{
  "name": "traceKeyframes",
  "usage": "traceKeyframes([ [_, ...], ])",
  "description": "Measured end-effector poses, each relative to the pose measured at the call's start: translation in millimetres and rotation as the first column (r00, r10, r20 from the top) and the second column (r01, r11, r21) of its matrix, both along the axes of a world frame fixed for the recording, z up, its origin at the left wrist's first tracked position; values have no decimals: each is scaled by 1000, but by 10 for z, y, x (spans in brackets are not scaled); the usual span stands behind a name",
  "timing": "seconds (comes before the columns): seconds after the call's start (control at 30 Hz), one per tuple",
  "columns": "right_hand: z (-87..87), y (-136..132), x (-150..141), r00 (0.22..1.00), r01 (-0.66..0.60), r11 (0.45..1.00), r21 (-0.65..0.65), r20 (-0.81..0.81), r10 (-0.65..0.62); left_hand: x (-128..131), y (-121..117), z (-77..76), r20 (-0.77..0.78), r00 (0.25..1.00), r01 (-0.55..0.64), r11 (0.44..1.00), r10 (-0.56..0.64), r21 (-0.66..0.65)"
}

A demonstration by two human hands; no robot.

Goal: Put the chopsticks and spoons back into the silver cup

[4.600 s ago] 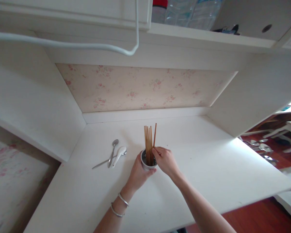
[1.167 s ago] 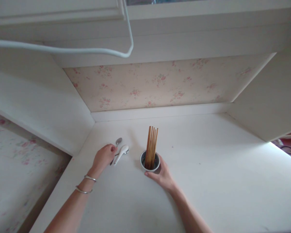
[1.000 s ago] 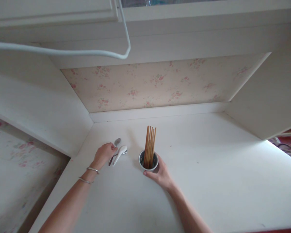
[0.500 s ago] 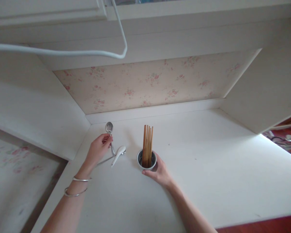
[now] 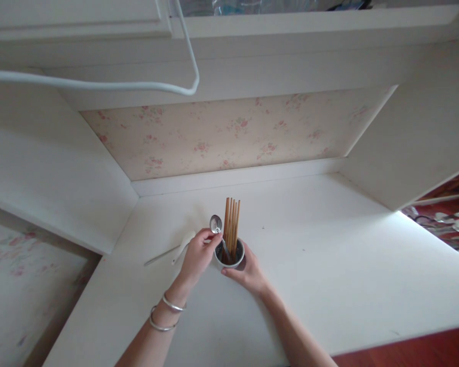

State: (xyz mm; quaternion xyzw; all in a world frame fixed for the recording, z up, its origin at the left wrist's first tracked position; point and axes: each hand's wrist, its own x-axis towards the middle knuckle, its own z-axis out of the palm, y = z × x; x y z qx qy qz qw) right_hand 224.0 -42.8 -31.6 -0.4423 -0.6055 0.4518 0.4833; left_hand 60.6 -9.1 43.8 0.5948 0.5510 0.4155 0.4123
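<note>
My left hand pinches a metal spoon by its handle, bowl upward. The handle's lower end reaches into a small round cup. Several wooden chopsticks stand upright in that cup. Wrapped round the cup's right side is my right hand, thumb at the front. Left of my left hand, a white soup spoon lies partly hidden behind the fingers. Beside it is a thin metal utensil, its far end covered, so its kind is unclear.
Everything stands on a white countertop below an overhead cabinet. A white bent rod crosses the upper left. Side panels bound the counter, and floral wallpaper covers the back.
My left hand has carried the metal spoon rightward from beside the white soup spoon, and its handle end is now inside the cup. My right hand still holds the cup.
</note>
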Motion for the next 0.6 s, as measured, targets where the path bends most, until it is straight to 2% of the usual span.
traceKeyframes([
  [0.17, -42, 0, -13, 1000, 13, 1000, 24, 13, -14, 38, -61, -176, 24, 997, -69, 998, 68, 17],
  [0.33, -13, -6, -12, 1000, 21, 999, 36, 20, -22, 25, -79, -184, 62, 995, -77, 997, 77, -9],
  [0.47, 26, -21, 1, 998, 29, 999, 43, 47, -31, -3, -148, -199, 156, 988, 13, 998, -3, -64],
  [0.6, 28, -36, -7, 998, 33, 999, 20, 54, -34, -31, -271, -282, 367, 907, 250, 965, -207, -74],
])
